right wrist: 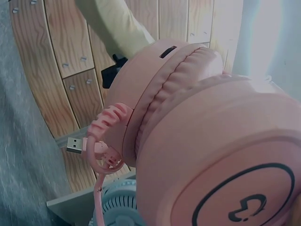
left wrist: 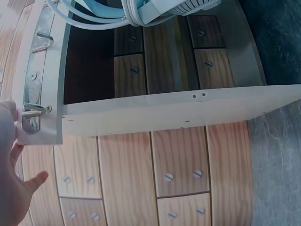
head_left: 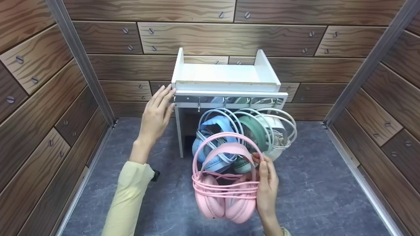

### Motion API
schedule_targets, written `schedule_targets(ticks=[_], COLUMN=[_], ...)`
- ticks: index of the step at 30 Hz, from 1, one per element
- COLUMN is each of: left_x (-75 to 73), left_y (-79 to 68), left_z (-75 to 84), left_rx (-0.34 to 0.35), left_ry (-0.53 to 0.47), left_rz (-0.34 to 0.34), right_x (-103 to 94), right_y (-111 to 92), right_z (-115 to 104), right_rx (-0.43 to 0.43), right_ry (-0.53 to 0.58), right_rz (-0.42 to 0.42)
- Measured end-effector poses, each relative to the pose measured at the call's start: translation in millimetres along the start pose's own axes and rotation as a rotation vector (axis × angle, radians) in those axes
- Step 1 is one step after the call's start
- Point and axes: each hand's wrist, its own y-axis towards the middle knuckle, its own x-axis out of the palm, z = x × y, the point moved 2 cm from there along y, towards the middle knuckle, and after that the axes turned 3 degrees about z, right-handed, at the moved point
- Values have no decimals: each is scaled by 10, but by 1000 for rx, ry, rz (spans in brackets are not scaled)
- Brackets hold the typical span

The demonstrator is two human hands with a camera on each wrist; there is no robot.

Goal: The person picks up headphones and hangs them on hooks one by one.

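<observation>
My right hand (head_left: 268, 186) grips the right side of a pair of pink headphones (head_left: 226, 149), held in front of a white shelf rack (head_left: 226, 88). Their pink cord is wound several times around the ear cups; its USB plug (right wrist: 74, 145) sticks out in the right wrist view. At the rack's left end, my left hand (head_left: 156, 114) rests with extended fingers against the edge, near a metal hook (left wrist: 33, 114). Blue headphones (head_left: 220, 123), green headphones (head_left: 254, 127) and white headphones (head_left: 272, 123) hang from the rack, partly hidden by one another.
A hook (head_left: 199, 104) left of the blue headphones holds nothing. The rack has a shelf on top with raised side panels and stands on a dark grey floor (head_left: 328, 183). Wood-patterned walls (head_left: 229, 39) with metal corner posts (head_left: 85, 62) surround it.
</observation>
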Motion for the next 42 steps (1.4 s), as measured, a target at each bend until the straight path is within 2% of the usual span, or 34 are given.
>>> schedule_targets(ticks=[4, 9, 13, 20, 29, 42], left_x=[-5, -8, -2, -14, -30, -55], left_y=[3, 6, 7, 8, 17, 31], left_z=[9, 5, -3, 0, 6, 23], left_rx=[-7, -7, 3, 0, -12, -36], left_ry=[-9, -8, -5, -4, -4, -35], left_rz=[-1, 1, -1, -10, -26, -49], right_x=[68, 142, 204, 292, 394, 530], right_y=[-12, -7, 13, 35, 38, 44], right_z=[5, 10, 21, 51, 68, 70], right_rx=[30, 1, -15, 30, 79, 85], right_ry=[45, -53, -79, -129, -67, -28], right_rz=[-19, -5, -12, -7, -38, -50])
